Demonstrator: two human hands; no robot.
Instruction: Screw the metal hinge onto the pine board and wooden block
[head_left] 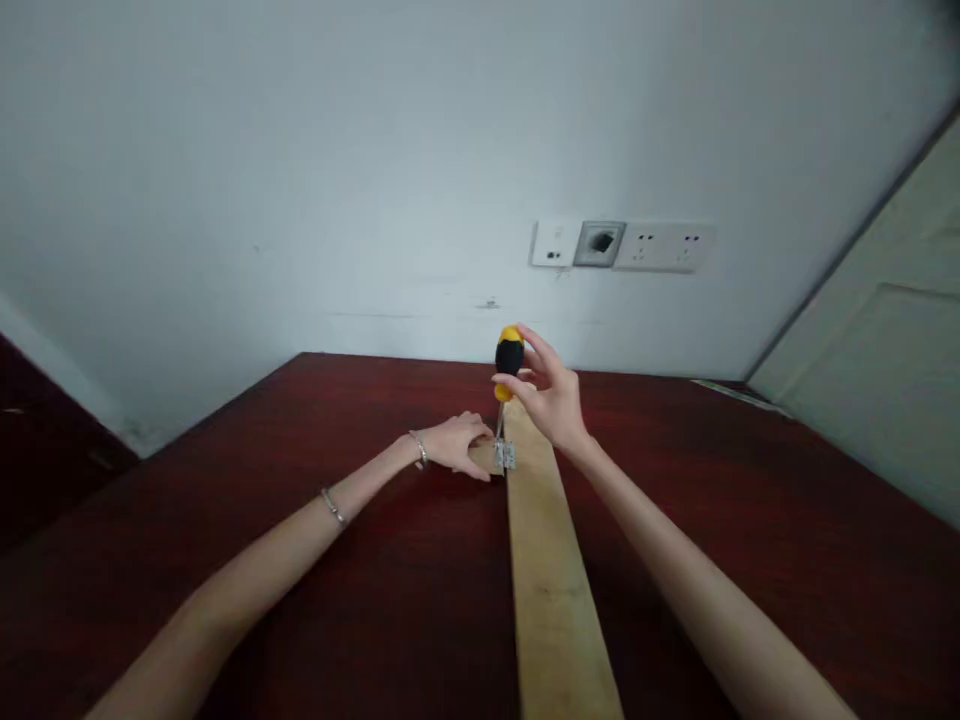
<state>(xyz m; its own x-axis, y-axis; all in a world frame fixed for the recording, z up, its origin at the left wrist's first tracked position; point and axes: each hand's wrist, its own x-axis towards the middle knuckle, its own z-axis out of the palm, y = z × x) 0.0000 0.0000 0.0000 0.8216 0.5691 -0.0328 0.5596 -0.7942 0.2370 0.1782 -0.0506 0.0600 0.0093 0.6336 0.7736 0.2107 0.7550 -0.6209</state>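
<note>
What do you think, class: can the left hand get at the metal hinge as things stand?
Probably yes: the left hand holds the small wooden block beside the metal hinge, with no visible barrier between, though the screwdriver stands close by.

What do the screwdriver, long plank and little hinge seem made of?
Screwdriver handle: smooth-looking yellow and black, probably plastic, perhaps partly rubber; its thin grey shaft looks metallic. Long plank: seemingly unvarnished wood, judging by its dull tan surface and darker blotch. Hinge: silvery, so likely metal; too small to judge its finish.
</note>
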